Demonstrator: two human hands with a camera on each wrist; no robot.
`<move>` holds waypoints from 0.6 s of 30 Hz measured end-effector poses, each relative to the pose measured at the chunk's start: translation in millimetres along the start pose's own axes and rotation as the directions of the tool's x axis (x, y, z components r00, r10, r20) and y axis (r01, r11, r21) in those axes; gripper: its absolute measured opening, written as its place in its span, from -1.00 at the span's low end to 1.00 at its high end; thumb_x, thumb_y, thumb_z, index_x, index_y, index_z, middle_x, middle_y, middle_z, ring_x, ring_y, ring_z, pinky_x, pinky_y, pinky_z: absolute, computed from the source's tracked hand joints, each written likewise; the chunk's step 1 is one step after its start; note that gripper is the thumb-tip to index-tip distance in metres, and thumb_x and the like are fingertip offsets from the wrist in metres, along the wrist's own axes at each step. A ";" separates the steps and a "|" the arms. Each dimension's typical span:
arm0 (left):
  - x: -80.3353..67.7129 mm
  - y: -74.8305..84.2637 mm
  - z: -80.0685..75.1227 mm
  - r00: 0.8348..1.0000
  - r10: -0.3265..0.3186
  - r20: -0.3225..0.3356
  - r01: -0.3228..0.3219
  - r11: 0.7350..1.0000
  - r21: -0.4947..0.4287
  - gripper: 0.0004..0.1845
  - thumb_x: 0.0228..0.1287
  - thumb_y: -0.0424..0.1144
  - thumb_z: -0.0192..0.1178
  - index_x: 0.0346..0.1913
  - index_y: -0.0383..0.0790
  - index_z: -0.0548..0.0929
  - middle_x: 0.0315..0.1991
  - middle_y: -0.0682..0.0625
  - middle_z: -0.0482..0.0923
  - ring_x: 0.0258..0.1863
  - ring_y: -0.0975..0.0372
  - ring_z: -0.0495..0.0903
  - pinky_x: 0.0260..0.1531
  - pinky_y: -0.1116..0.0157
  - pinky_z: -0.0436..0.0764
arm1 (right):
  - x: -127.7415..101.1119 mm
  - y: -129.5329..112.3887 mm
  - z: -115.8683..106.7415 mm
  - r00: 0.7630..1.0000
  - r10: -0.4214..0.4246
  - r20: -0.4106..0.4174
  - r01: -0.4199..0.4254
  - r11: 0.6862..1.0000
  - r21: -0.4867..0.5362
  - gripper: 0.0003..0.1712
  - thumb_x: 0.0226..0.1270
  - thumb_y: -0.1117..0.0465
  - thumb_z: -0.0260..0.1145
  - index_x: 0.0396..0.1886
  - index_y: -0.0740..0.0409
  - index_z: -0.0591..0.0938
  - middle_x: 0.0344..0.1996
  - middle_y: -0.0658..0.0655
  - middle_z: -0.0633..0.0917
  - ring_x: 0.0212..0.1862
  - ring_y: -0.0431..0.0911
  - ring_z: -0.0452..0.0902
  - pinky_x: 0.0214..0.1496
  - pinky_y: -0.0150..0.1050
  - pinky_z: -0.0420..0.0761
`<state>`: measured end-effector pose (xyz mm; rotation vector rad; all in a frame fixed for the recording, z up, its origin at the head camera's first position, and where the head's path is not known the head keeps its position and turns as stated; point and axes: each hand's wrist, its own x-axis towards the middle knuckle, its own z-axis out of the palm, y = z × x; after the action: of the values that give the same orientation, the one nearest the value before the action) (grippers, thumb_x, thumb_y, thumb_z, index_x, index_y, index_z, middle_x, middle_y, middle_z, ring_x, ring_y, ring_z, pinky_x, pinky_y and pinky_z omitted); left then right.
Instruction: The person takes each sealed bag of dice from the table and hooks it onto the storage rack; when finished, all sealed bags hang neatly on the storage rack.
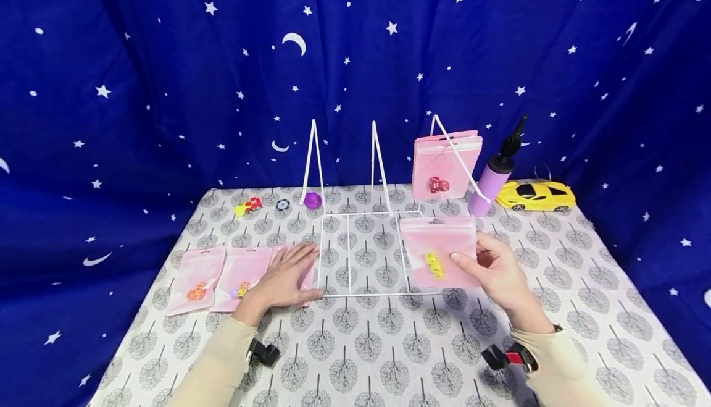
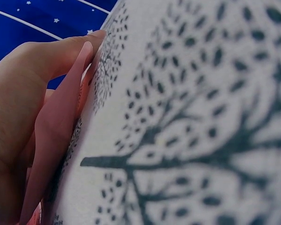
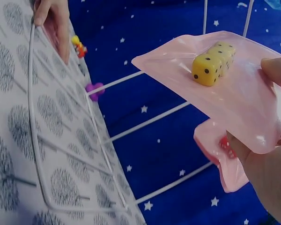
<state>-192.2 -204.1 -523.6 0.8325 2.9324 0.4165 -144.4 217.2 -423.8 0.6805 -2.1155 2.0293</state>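
Observation:
My right hand (image 1: 502, 274) pinches the right edge of a pink zip bag (image 1: 413, 240), thumb in front and fingers behind. Two yellow dice (image 3: 213, 65) show through the bag, which is held up before the white wire rack (image 1: 383, 294). To the left, my left hand (image 1: 286, 277) lies with its fingers extended over another pink zip bag (image 1: 307, 277) on the table, hiding most of it. The left wrist view shows that bag's pink edge (image 2: 61, 117) under the hand. More pink bags (image 1: 436, 160) hang on the rack's right prong, the front one with red dice (image 1: 439, 185).
Two pink bags with dice, one orange (image 1: 191, 265) and one mixed (image 1: 230, 271), lie at left. Behind are a toy vehicle (image 1: 250, 205), a small round wheel-like piece (image 1: 282, 205) and a purple object (image 1: 313, 201). A purple pump (image 1: 489, 188) and yellow toy car (image 1: 536, 196) stand back right.

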 end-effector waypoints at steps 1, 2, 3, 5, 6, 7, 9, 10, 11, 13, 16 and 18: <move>0.1 0.2 0.0 1.000 0.002 -0.003 -0.002 1.000 -0.001 0.08 0.07 0.46 0.14 0.52 -0.13 0.14 0.56 -0.05 -0.01 0.54 -0.03 -0.04 0.46 -0.22 -0.11 | 0.6 -0.4 2.0 1.000 -0.017 0.008 0.017 1.000 0.016 -0.57 0.23 0.61 0.19 0.07 0.27 0.61 -0.23 -0.05 0.78 -0.31 -0.17 0.73 -0.29 -0.25 0.75; 0.3 0.4 0.1 1.000 0.004 -0.007 -0.004 1.000 0.000 0.08 0.07 0.46 0.14 0.52 -0.13 0.14 0.56 -0.05 0.00 0.54 -0.03 -0.03 0.46 -0.22 -0.11 | 1.3 -0.8 4.1 0.999 -0.035 0.015 0.035 0.999 0.027 -0.56 0.22 0.63 0.18 0.06 0.27 0.61 -0.22 -0.05 0.78 -0.31 -0.17 0.73 -0.29 -0.26 0.75; 0.5 0.6 0.3 1.000 0.003 -0.007 -0.003 1.000 0.002 0.08 0.07 0.46 0.14 0.52 -0.13 0.14 0.56 -0.05 0.00 0.54 -0.03 -0.03 0.46 -0.22 -0.10 | 2.1 -1.1 6.1 0.999 -0.050 0.020 0.049 0.998 0.040 -0.56 0.21 0.64 0.18 0.05 0.28 0.61 -0.22 -0.04 0.78 -0.30 -0.17 0.74 -0.29 -0.26 0.75; 0.4 0.2 0.6 1.000 0.003 -0.007 -0.003 1.000 0.004 0.07 0.07 0.47 0.13 0.52 -0.13 0.14 0.56 -0.05 0.00 0.54 -0.03 -0.03 0.46 -0.22 -0.11 | 3.9 -1.8 10.4 0.997 -0.075 0.026 0.073 0.996 0.052 -0.55 0.19 0.66 0.17 0.04 0.30 0.62 -0.21 -0.03 0.78 -0.29 -0.17 0.74 -0.29 -0.26 0.75; 0.4 0.0 0.9 1.000 0.001 -0.004 -0.001 1.000 0.005 0.07 0.07 0.47 0.13 0.52 -0.12 0.14 0.56 -0.05 -0.01 0.54 -0.02 -0.04 0.46 -0.22 -0.11 | 4.9 -2.4 12.3 0.996 -0.085 0.028 0.084 0.995 0.046 -0.55 0.18 0.67 0.17 0.04 0.30 0.62 -0.21 -0.03 0.78 -0.29 -0.17 0.74 -0.30 -0.26 0.75; 0.3 -0.2 1.3 1.000 -0.001 -0.002 0.001 1.000 0.005 0.07 0.08 0.47 0.12 0.52 -0.12 0.14 0.56 -0.05 -0.01 0.54 -0.02 -0.04 0.46 -0.21 -0.12 | 5.8 -3.0 14.3 0.995 -0.091 0.031 0.090 0.995 0.043 -0.55 0.18 0.67 0.17 0.03 0.31 0.62 -0.20 -0.03 0.78 -0.29 -0.17 0.74 -0.31 -0.25 0.75; 0.3 -0.3 1.6 1.000 -0.003 0.005 0.003 1.000 0.004 0.07 0.08 0.47 0.12 0.52 -0.12 0.13 0.56 -0.04 -0.02 0.54 -0.02 -0.05 0.46 -0.21 -0.13 | 7.4 -4.6 17.8 0.995 -0.092 0.028 0.092 0.995 0.030 -0.55 0.17 0.66 0.18 0.02 0.29 0.62 -0.21 -0.03 0.78 -0.30 -0.17 0.74 -0.31 -0.26 0.74; 0.3 -0.2 1.7 1.000 -0.005 0.006 0.005 1.000 0.004 0.07 0.08 0.47 0.12 0.52 -0.12 0.13 0.56 -0.04 -0.03 0.54 -0.01 -0.05 0.47 -0.21 -0.13 | 8.3 -5.5 19.5 0.995 -0.097 0.030 0.096 0.995 0.028 -0.55 0.17 0.66 0.19 0.02 0.29 0.62 -0.20 -0.03 0.78 -0.29 -0.17 0.74 -0.30 -0.26 0.74; 0.4 0.0 1.5 1.000 -0.006 0.008 0.006 1.000 0.004 0.08 0.08 0.47 0.11 0.52 -0.11 0.12 0.56 -0.04 -0.03 0.54 -0.01 -0.06 0.47 -0.21 -0.13 | 9.1 -6.3 21.0 0.995 -0.095 0.034 0.094 0.995 0.026 -0.54 0.17 0.66 0.19 0.03 0.26 0.63 -0.18 -0.04 0.78 -0.27 -0.18 0.74 -0.28 -0.27 0.74; 0.5 0.0 1.5 1.000 -0.007 0.008 0.007 1.000 0.005 0.08 0.08 0.48 0.11 0.52 -0.12 0.12 0.56 -0.04 -0.03 0.54 -0.01 -0.05 0.47 -0.21 -0.13 | 10.8 -7.9 24.3 0.994 -0.103 0.043 0.101 0.994 0.039 -0.54 0.17 0.66 0.19 0.03 0.27 0.62 -0.15 -0.04 0.77 -0.22 -0.17 0.73 -0.23 -0.27 0.74; 0.8 -0.6 1.4 1.000 -0.006 0.009 0.006 1.000 0.011 0.08 0.08 0.48 0.10 0.52 -0.12 0.11 0.56 -0.04 -0.03 0.54 -0.01 -0.06 0.46 -0.21 -0.12 | 13.2 -9.7 28.4 0.992 -0.114 0.060 0.111 0.993 0.051 -0.54 0.17 0.66 0.19 0.02 0.24 0.62 -0.11 -0.05 0.76 -0.18 -0.18 0.73 -0.19 -0.28 0.74; 0.8 -1.1 1.1 1.000 -0.007 0.008 0.007 1.000 0.013 0.08 0.08 0.49 0.10 0.52 -0.12 0.12 0.56 -0.04 -0.03 0.54 -0.01 -0.06 0.46 -0.21 -0.12 | 14.5 -10.6 31.0 0.990 -0.121 0.066 0.118 0.992 0.050 -0.55 0.17 0.65 0.19 0.01 0.24 0.62 -0.12 -0.06 0.77 -0.21 -0.17 0.74 -0.22 -0.28 0.74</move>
<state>-193.3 -204.2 -525.0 0.8230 2.9325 0.3935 -146.6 183.8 -411.1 0.8740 -2.0165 2.0235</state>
